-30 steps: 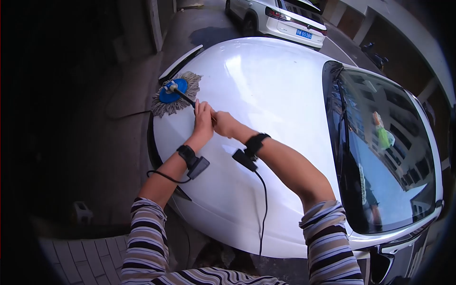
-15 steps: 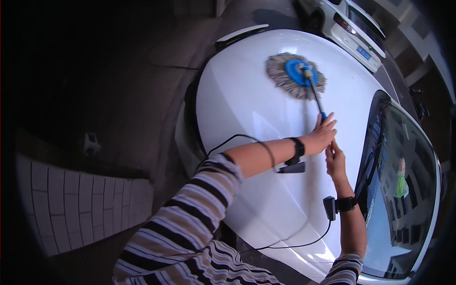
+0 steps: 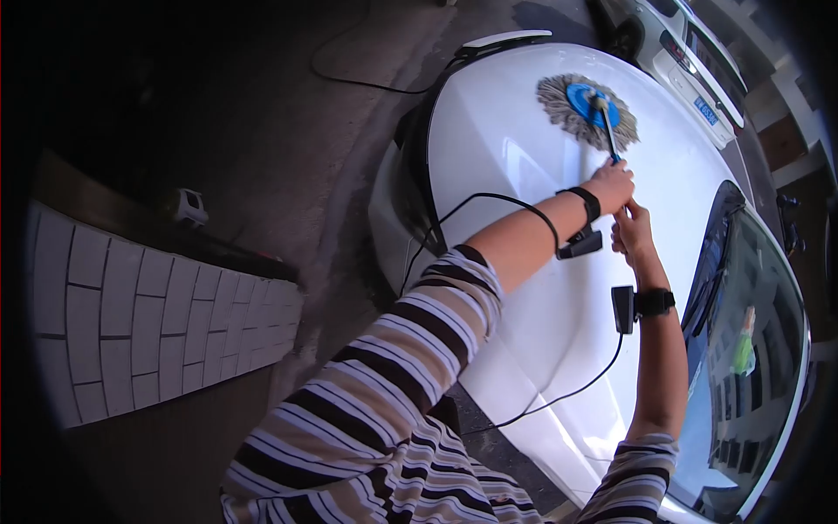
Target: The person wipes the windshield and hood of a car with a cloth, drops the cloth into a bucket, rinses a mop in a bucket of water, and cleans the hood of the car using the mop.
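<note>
A mop [image 3: 559, 100] with grey-beige strands and a blue round plate rests on the white car hood [image 3: 497, 105]. Its short metal handle runs down towards me. Higher on that handle, my left hand [image 3: 611, 185] is wrapped round it just below the blue collar. Closer to me, my right hand [image 3: 635, 230] has its fingers closed around the lower end, which is mostly hidden by the hand. Both wrists carry black straps with small boxes and cables.
The windshield [image 3: 755, 367] and wipers lie to the right, with a green-white thing visible on the glass. Another white car [image 3: 690, 74] stands beyond. At left are a low tiled wall [image 3: 157, 323], a small white object [image 3: 189, 208] and a cable [image 3: 367, 83] on the ground.
My view has shifted, so the hood sits further right. The left hand's fingers, spread out before, are now closed round the handle. The mop head remains on the hood.
</note>
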The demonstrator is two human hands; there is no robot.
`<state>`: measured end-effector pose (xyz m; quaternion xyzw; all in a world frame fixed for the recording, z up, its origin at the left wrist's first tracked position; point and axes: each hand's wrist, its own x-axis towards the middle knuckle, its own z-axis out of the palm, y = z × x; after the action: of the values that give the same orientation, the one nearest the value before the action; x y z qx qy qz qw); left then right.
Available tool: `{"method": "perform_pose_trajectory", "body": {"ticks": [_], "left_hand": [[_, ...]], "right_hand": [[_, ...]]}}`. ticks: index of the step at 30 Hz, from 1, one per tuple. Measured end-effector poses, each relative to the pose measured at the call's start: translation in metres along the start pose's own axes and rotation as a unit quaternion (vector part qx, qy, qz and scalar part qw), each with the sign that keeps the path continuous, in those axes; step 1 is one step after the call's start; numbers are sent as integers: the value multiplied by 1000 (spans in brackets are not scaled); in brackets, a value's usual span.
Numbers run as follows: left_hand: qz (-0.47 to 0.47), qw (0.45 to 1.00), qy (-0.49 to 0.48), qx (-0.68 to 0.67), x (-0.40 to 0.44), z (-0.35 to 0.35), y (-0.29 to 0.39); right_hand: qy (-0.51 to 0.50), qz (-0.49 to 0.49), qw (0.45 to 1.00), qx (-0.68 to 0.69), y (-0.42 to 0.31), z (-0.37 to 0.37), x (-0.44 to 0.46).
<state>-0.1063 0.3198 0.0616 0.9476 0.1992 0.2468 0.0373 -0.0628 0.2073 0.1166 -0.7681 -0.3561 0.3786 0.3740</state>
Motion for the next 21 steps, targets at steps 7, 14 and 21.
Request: {"method": "perform_pose_trajectory", "body": {"ticks": [7,14,21], "left_hand": [[43,998,-5,42,-55,-29,-30],[-71,988,64,-121,-128,-53,37],[-108,979,140,-101,-182,-39,205]], "right_hand": [[-125,-75,983,-112,-9,21,-17],[-115,-177,951,-227,16,8,-84],[-114,-296,921,-226,95,-64,-217]]}}
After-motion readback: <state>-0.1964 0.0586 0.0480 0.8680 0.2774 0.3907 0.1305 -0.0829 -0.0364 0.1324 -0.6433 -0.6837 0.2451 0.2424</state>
